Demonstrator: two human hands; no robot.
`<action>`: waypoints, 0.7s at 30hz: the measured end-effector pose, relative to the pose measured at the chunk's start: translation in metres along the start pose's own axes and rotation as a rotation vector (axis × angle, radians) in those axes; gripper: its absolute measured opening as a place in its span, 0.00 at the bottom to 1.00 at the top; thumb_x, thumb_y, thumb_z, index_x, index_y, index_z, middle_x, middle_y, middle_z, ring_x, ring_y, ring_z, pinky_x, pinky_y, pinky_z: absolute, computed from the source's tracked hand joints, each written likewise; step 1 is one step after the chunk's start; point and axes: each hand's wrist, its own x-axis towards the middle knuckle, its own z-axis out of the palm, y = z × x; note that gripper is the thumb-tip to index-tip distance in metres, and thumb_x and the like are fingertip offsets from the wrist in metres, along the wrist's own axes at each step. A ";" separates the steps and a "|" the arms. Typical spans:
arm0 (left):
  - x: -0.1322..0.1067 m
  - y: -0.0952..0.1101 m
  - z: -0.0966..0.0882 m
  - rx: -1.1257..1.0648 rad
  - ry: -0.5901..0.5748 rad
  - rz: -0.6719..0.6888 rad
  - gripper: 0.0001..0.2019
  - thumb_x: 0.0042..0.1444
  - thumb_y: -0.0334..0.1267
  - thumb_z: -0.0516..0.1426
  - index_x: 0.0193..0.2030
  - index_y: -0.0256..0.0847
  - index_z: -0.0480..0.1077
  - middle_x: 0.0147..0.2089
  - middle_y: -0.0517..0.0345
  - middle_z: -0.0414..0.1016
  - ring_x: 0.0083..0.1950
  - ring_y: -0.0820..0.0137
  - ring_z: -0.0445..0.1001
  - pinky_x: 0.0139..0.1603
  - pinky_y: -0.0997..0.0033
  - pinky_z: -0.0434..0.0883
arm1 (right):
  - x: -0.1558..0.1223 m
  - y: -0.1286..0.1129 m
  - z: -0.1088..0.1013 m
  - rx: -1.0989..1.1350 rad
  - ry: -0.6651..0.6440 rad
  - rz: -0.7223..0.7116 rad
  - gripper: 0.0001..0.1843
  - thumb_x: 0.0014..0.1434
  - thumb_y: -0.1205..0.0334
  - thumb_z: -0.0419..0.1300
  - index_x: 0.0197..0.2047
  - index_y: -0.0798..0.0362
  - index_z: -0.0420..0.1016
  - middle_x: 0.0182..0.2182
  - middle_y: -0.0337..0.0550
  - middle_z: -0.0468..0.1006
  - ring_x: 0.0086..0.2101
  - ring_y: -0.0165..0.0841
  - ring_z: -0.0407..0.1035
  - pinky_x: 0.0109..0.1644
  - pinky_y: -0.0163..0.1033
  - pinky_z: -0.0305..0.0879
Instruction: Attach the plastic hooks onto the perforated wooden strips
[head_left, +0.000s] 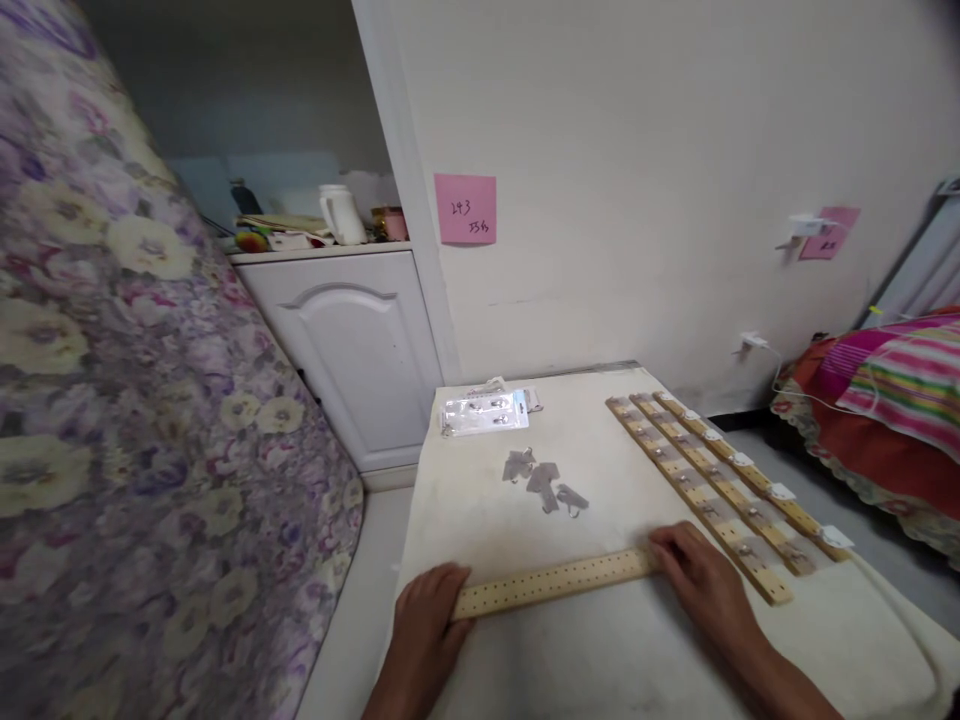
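I'm gripping perf. strip (pixel 555 585) w/ L hand (pixel 431 610) + R hand (pixel 694 570); axis running crosswise, R end farther; grey hooks (pixel 543 478) lying beyond.

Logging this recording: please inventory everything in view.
Held strip: 1, yellowish, between hands
Fitted strips: 3, yellowish, table's right
Loose hooks: several, grey, mid-table
Packets: count unclear, whitish, table's far left
Table: 1, cream, centre
Notes: 2, pink, wall
Plugs: 2, white, wall, right
Bed: 1, red, striped, right
Curtain: 1, purple floral, left
Cabinet: 1, white, back left
Jug: 1, white, cabinet top
Bottle: 1, dark, cabinet top
Clutter: several, mixed colours, cabinet top
Wall: 1, off-white, back
Left hand: 1, bare, on held strip's left end
Right hand: 1, bare, on its right end
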 end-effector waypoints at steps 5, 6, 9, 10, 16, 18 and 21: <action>-0.011 -0.016 0.003 -0.004 0.088 0.009 0.21 0.47 0.34 0.59 0.51 0.47 0.72 0.54 0.50 0.75 0.54 0.56 0.72 0.54 0.51 0.71 | 0.051 -0.028 0.042 -0.045 -0.062 0.006 0.06 0.55 0.62 0.52 0.34 0.49 0.69 0.31 0.38 0.72 0.31 0.32 0.67 0.36 0.36 0.60; -0.012 -0.017 0.003 -0.004 0.087 -0.002 0.21 0.47 0.34 0.59 0.51 0.47 0.72 0.54 0.50 0.75 0.54 0.56 0.73 0.54 0.50 0.71 | 0.057 -0.031 0.049 -0.049 -0.062 0.010 0.06 0.54 0.64 0.52 0.35 0.49 0.69 0.32 0.38 0.72 0.30 0.32 0.67 0.36 0.36 0.59; -0.014 -0.020 0.000 -0.028 0.073 -0.052 0.21 0.47 0.35 0.60 0.51 0.46 0.72 0.54 0.50 0.75 0.56 0.55 0.72 0.55 0.49 0.70 | 0.065 -0.034 0.064 -0.037 -0.051 0.038 0.10 0.50 0.69 0.53 0.35 0.48 0.70 0.33 0.37 0.71 0.30 0.30 0.66 0.35 0.34 0.55; -0.014 -0.020 -0.001 -0.043 0.065 -0.069 0.21 0.47 0.36 0.60 0.51 0.46 0.72 0.55 0.50 0.74 0.56 0.55 0.71 0.55 0.50 0.70 | 0.067 -0.034 0.067 -0.028 -0.046 0.049 0.11 0.48 0.70 0.53 0.35 0.48 0.70 0.33 0.37 0.71 0.30 0.30 0.66 0.34 0.34 0.55; -0.013 -0.011 -0.009 -0.152 0.030 -0.169 0.20 0.50 0.41 0.59 0.52 0.47 0.72 0.55 0.51 0.73 0.58 0.57 0.70 0.58 0.52 0.68 | 0.070 -0.030 0.075 0.055 -0.019 0.088 0.06 0.53 0.64 0.52 0.30 0.49 0.70 0.28 0.37 0.71 0.29 0.32 0.65 0.33 0.34 0.55; -0.011 -0.004 -0.013 -0.186 0.028 -0.208 0.19 0.52 0.44 0.58 0.52 0.47 0.72 0.55 0.52 0.73 0.57 0.58 0.70 0.58 0.53 0.69 | 0.069 -0.028 0.075 0.101 -0.002 0.093 0.06 0.53 0.63 0.52 0.29 0.50 0.69 0.28 0.38 0.72 0.29 0.32 0.66 0.33 0.35 0.56; -0.006 0.004 -0.019 -0.234 0.033 -0.248 0.18 0.54 0.46 0.56 0.51 0.46 0.71 0.55 0.52 0.73 0.56 0.59 0.71 0.57 0.55 0.70 | 0.065 -0.025 0.073 0.177 0.020 0.097 0.07 0.54 0.61 0.51 0.29 0.51 0.69 0.27 0.38 0.72 0.29 0.33 0.66 0.34 0.35 0.58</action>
